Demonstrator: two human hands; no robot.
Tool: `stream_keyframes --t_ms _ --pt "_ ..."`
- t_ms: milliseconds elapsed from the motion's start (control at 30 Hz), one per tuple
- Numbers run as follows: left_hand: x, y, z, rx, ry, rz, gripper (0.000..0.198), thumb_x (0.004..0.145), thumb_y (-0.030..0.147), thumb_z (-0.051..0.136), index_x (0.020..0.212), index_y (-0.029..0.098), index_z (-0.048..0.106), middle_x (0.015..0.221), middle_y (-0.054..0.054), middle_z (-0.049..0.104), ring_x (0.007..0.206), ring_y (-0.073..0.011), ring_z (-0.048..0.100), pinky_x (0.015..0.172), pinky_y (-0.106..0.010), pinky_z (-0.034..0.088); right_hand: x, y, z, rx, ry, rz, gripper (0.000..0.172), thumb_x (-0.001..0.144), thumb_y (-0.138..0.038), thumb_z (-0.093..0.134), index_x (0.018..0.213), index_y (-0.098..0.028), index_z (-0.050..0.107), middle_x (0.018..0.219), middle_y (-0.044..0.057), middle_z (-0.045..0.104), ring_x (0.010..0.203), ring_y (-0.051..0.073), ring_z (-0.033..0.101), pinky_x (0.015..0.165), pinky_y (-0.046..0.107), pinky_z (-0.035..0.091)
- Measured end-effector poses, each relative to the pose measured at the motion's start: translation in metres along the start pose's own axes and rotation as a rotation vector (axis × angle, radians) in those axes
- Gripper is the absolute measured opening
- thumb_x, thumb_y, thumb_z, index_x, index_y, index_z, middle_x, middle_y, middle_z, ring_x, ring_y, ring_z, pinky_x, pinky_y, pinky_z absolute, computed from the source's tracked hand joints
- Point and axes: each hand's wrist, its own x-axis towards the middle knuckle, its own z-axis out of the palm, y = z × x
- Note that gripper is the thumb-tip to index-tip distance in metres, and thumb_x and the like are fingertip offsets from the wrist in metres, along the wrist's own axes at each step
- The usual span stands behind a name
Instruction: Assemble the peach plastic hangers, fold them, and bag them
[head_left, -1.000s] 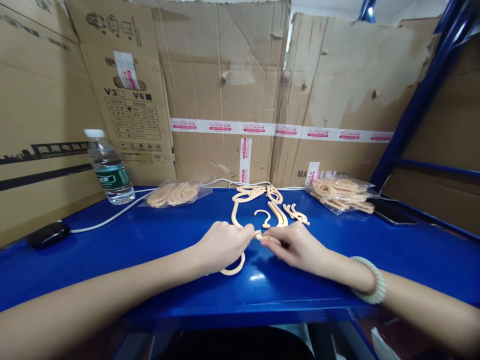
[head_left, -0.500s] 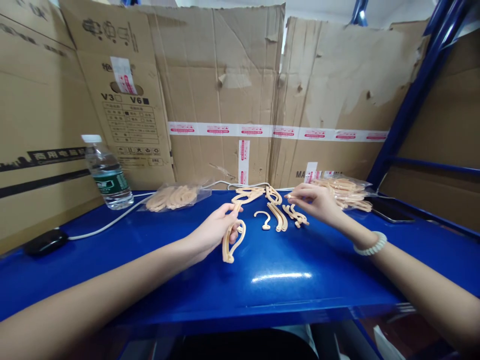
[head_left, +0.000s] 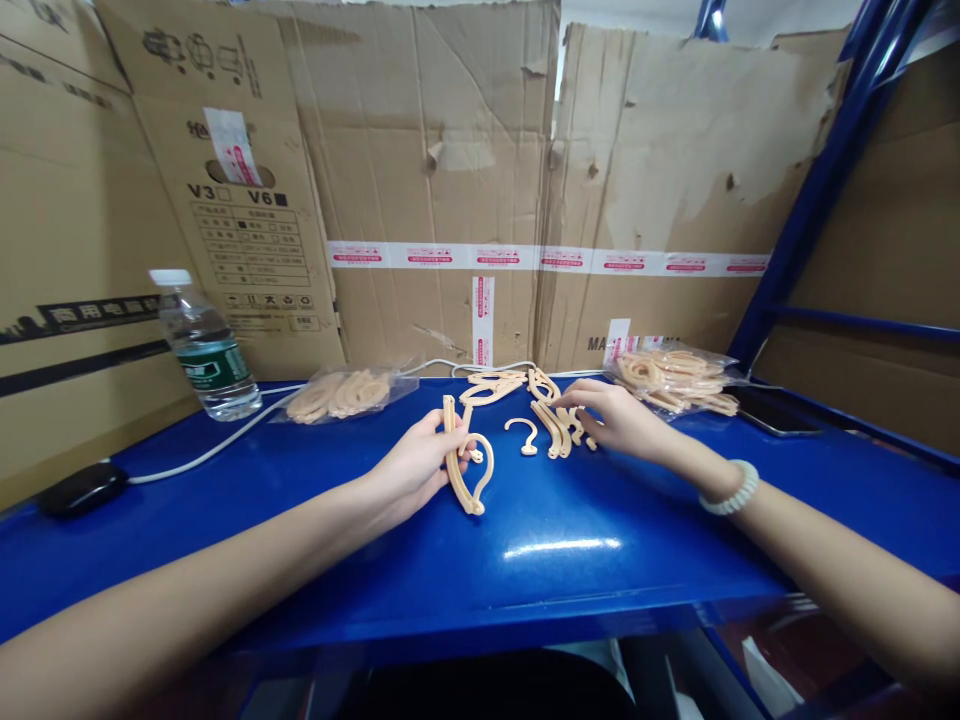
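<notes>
My left hand point(head_left: 427, 455) is closed around a partly folded cream plastic hanger point(head_left: 459, 475), its long arm pointing up and its curved part hanging below the fingers. My right hand point(head_left: 619, 420) reaches over small curved plastic pieces point(head_left: 577, 428), fingers bent but apart; the fingers partly hide the pieces, and I see nothing held. Just left of these lie slim hanger arms point(head_left: 553, 435) side by side. A loose hanger hook point(head_left: 527, 438) rests on the blue table between my hands.
Assembled-looking hangers point(head_left: 491, 388) lie farther back. Plastic bags of cream parts sit at left point(head_left: 341, 393) and right point(head_left: 671, 378). A water bottle point(head_left: 210, 350), a black mouse point(head_left: 82, 488), a white cable and a phone point(head_left: 776, 412) are around. Cardboard sheets point(head_left: 442, 180) wall the back.
My right hand has moved down and its pinched fingers have spread over the small pieces. The hanger in my left hand has turned, its long arm now more upright.
</notes>
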Motion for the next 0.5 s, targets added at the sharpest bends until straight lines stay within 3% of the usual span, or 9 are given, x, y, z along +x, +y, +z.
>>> stream_keyframes --t_ms 33,100,167,233,367,500 --pt "0.0 -0.001 0.001 -0.002 -0.004 -0.002 0.013 0.093 0.006 0.045 0.088 0.017 0.046 0.07 0.003 0.056 0.057 -0.006 0.054 0.057 -0.018 0.045 0.001 -0.015 0.003 0.017 0.085 -0.059 0.036 0.084 -0.003 0.044 0.11 -0.016 0.066 0.098 0.011 0.066 0.09 0.021 0.062 0.078 0.036 0.054" --pt "-0.002 -0.003 0.003 -0.005 -0.016 0.004 0.01 0.094 0.008 0.046 0.09 0.018 0.045 0.073 0.001 0.059 0.06 -0.0068 0.058 0.061 -0.02 0.048 0.003 -0.047 0.007 0.04 0.108 -0.252 0.036 0.089 -0.007 0.044 0.12 -0.016 0.059 0.106 0.012 0.065 0.097 0.021 0.06 0.083 0.038 0.052" --pt "-0.004 -0.004 0.004 0.005 -0.028 0.023 0.008 0.095 0.011 0.048 0.092 0.017 0.046 0.079 -0.001 0.063 0.067 -0.0087 0.062 0.067 -0.023 0.051 0.004 -0.073 0.011 -0.045 0.064 -0.445 0.031 0.093 -0.012 0.046 0.122 -0.015 0.058 0.111 0.012 0.065 0.105 0.023 0.057 0.088 0.04 0.048" --pt "-0.006 -0.003 0.005 0.025 -0.025 0.037 0.006 0.095 0.012 0.048 0.092 0.017 0.046 0.082 -0.003 0.065 0.071 -0.0103 0.063 0.07 -0.025 0.052 0.002 -0.086 0.015 -0.141 0.018 -0.544 0.028 0.096 -0.019 0.047 0.122 -0.014 0.058 0.114 0.012 0.065 0.115 0.025 0.054 0.098 0.044 0.042" --pt "-0.012 -0.001 0.009 0.029 -0.017 0.011 0.009 0.096 0.013 0.048 0.087 0.016 0.047 0.077 -0.001 0.063 0.066 -0.009 0.06 0.068 -0.024 0.051 -0.001 -0.081 0.019 -0.201 -0.032 -0.507 0.029 0.099 -0.031 0.047 0.12 -0.014 0.058 0.116 0.011 0.065 0.125 0.025 0.047 0.108 0.048 0.029" --pt "-0.015 -0.001 0.011 -0.025 -0.064 -0.015 0.009 0.095 0.012 0.048 0.086 0.015 0.049 0.083 -0.003 0.065 0.063 -0.0082 0.059 0.069 -0.025 0.052 0.0 -0.076 0.018 -0.172 -0.049 -0.439 0.029 0.099 -0.035 0.046 0.117 -0.016 0.059 0.108 0.009 0.066 0.109 0.025 0.052 0.099 0.044 0.034"
